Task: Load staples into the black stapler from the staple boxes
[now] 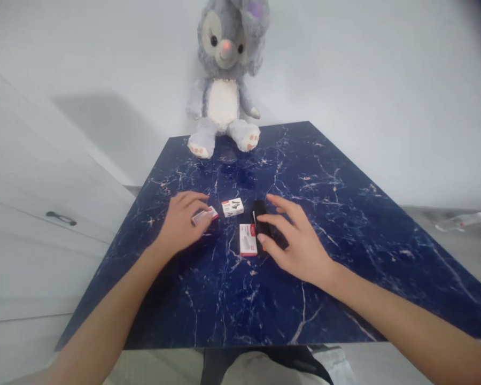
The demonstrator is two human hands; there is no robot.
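My left hand point(185, 221) is over a small red-and-white box point(200, 216), its fingers and thumb apart around it. The thumb overlaps the box, but I cannot tell whether it presses on it. My right hand point(294, 238) hovers with spread fingers at a black stapler-like object point(260, 207), which the fingers partly cover. Left of that black object, close beside it, lies a white box with red edges point(247, 240), a picture of staples on its face. A white box with dark clips printed on it point(233, 207) sits between my hands, a little farther back.
A blue marble-patterned table point(224, 299) carries all these things. At its far edge sits a large grey plush toy point(224, 101) against the wall. White cabinet fronts with a handle point(61, 218) stand at the left. A clear plastic bag point(465, 221) lies beyond the table's right edge.
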